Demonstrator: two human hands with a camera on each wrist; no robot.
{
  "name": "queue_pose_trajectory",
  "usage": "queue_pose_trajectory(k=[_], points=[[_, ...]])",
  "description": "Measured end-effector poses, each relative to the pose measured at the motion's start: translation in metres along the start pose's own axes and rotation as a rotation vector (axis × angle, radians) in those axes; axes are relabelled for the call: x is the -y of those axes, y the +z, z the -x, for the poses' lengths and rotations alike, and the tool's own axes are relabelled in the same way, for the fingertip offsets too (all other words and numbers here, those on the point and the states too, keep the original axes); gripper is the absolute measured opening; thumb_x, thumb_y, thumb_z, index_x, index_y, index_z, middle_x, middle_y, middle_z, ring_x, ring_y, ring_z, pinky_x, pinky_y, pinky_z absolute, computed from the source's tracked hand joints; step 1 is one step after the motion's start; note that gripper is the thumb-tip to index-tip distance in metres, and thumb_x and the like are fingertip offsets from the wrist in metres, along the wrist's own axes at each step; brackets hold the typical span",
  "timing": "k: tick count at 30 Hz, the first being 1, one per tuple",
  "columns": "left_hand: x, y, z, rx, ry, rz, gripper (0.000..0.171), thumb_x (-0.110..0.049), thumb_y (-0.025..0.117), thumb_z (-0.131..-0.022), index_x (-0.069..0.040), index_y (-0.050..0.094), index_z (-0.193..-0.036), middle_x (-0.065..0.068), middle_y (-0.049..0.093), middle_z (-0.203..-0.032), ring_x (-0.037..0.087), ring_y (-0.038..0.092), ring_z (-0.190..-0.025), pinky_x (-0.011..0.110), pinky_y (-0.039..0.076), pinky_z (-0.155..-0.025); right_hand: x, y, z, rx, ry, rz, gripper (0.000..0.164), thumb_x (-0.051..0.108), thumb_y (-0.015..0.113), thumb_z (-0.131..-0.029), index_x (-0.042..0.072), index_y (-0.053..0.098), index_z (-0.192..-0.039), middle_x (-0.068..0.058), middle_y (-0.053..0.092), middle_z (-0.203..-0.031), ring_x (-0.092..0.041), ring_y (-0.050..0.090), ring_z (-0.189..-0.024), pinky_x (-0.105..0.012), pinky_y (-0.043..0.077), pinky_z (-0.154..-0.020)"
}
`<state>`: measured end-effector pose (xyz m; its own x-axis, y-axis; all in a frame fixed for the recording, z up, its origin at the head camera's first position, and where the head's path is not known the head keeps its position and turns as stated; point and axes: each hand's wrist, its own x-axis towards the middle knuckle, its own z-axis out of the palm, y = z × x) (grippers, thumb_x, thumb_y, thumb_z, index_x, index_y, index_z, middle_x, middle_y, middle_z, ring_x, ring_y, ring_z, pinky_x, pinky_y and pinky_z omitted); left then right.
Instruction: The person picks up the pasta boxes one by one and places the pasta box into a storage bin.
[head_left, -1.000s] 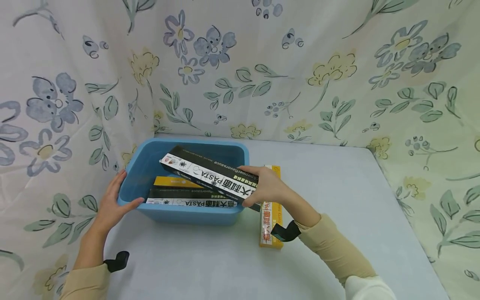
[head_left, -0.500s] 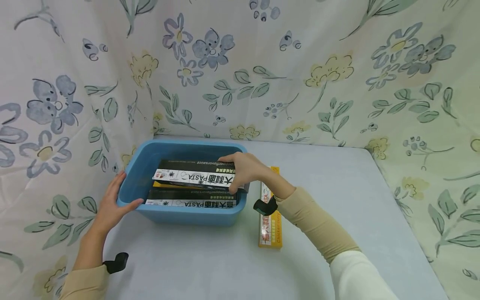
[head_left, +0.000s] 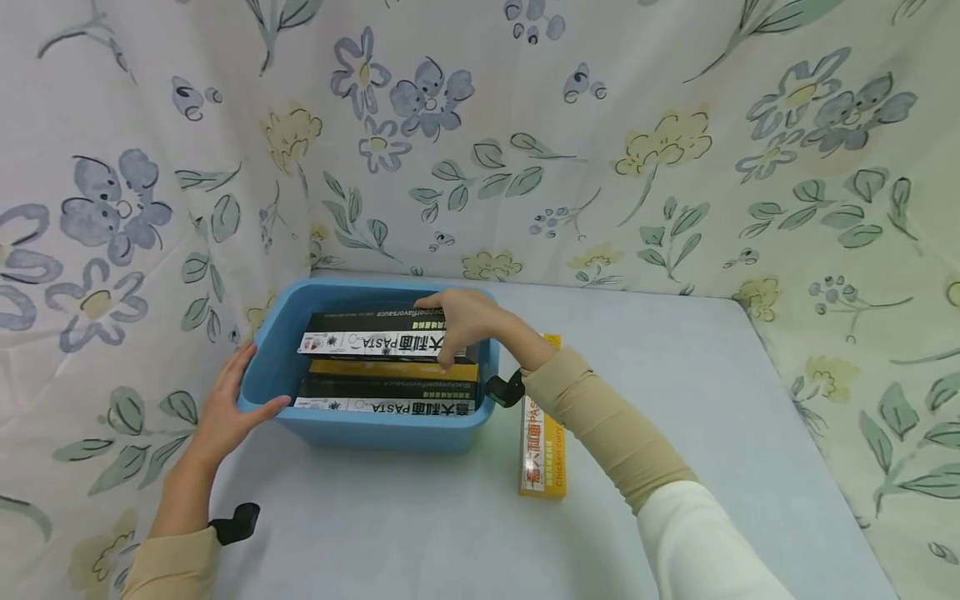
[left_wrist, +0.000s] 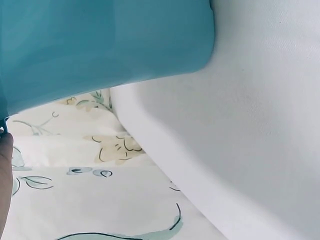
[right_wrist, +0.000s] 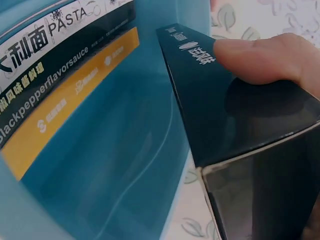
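A blue plastic bin [head_left: 375,437] stands on the table. My left hand [head_left: 225,417] rests at its left corner, thumb across the near rim and fingers spread along the left side; the left wrist view has the bin's outer wall [left_wrist: 110,45] and a bit of that hand. My right hand [head_left: 474,323] grips the right end of a black-and-white pasta box [head_left: 367,342], held level inside the bin toward the far wall. In the right wrist view, the thumb [right_wrist: 250,56] presses the box's dark face [right_wrist: 210,120]. Its underside contact is hidden.
Inside the bin, along the near wall, lie another black-and-white pasta box [head_left: 382,389] and a yellow box [head_left: 390,368]. A yellow chicken curry pasta box [head_left: 543,467] lies on the table [head_left: 675,400] right of the bin. Floral cloth [head_left: 525,150] hangs behind.
My right hand has carried the pasta box left and away from me, from tilted over the bin's right rim to level inside, exposing the yellow box. The left hand stays put.
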<state>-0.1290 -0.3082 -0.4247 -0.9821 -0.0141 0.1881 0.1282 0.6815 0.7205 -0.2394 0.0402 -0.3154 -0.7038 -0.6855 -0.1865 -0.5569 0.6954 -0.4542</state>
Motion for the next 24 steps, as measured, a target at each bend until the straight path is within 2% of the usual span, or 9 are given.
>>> queue_pose_trajectory(k=[4,10,14,19,24], points=[[-0.001,0.0,0.001,0.002,0.003,0.006,0.096,-0.032,0.072,-0.083,-0.003,0.015,-0.155,0.024,0.008,-0.16,0.055,0.012,-0.14,0.08,0.015,-0.099,0.002,0.001,-0.007,0.014,0.003,0.025,0.095,0.021,0.088,-0.064,0.015,0.043,-0.147,0.005,0.061,-0.062,-0.009,0.031,-0.047,-0.025,0.028,-0.048],[-0.002,0.001,0.001,0.002,-0.013,0.0,0.096,-0.032,0.073,-0.083,-0.005,0.015,-0.155,0.023,0.008,-0.16,0.054,0.011,-0.14,0.079,0.016,-0.099,0.005,0.004,-0.014,0.019,0.009,0.052,0.092,0.019,0.086,-0.066,0.014,0.043,-0.147,0.007,0.046,-0.051,-0.009,0.028,-0.048,-0.025,0.028,-0.048],[-0.002,0.001,0.001,-0.004,-0.015,-0.001,0.096,-0.032,0.073,-0.083,-0.005,0.015,-0.155,0.022,0.008,-0.16,0.054,0.011,-0.14,0.08,0.016,-0.099,0.009,0.005,-0.019,0.04,-0.002,0.073,0.09,0.018,0.084,-0.067,0.011,0.043,-0.147,0.008,0.042,-0.048,-0.009,0.023,-0.047,-0.025,0.024,-0.048],[-0.002,0.001,0.001,-0.01,-0.007,0.0,0.096,-0.031,0.073,-0.082,-0.006,0.016,-0.155,0.023,0.01,-0.16,0.054,0.012,-0.14,0.08,0.016,-0.099,0.013,0.008,-0.025,0.064,0.002,0.105,0.088,0.018,0.083,-0.069,0.011,0.043,-0.147,0.007,0.041,-0.046,-0.009,0.017,-0.046,-0.025,0.022,-0.047],[-0.001,0.002,0.0,-0.016,-0.003,-0.008,0.096,-0.03,0.073,-0.081,-0.006,0.017,-0.155,0.024,0.011,-0.159,0.054,0.013,-0.14,0.079,0.017,-0.099,0.017,0.009,-0.03,0.084,0.019,0.115,0.089,0.02,0.084,-0.069,0.012,0.042,-0.148,0.006,0.049,-0.052,-0.009,0.022,-0.047,-0.025,0.025,-0.048]])
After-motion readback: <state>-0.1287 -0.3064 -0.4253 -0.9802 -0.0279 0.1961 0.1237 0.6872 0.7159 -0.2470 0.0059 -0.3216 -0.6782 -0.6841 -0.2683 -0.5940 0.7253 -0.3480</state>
